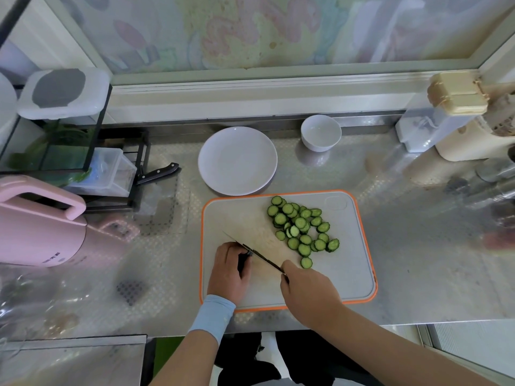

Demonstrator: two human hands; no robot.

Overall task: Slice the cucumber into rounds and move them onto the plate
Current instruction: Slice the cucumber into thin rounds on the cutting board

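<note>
cucumber stub (242,264) maybe in left hand (230,270) | right hand (306,293): knife (264,259) | rounds (301,227) beyond

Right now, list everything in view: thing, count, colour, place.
cucumber rounds: many, green, cutting board's right half
cucumber end: one, dark green, board's near left
cutting board: one, pale with orange rim, counter centre
plate: one, white, behind the board
bowl: one, white, right of plate
knife: one, dark blade, over the board
spare knife: one, black handle, rack at left
kettle: one, pink, far left
left hand: one, grips cucumber end
right hand: one, grips knife handle
</note>
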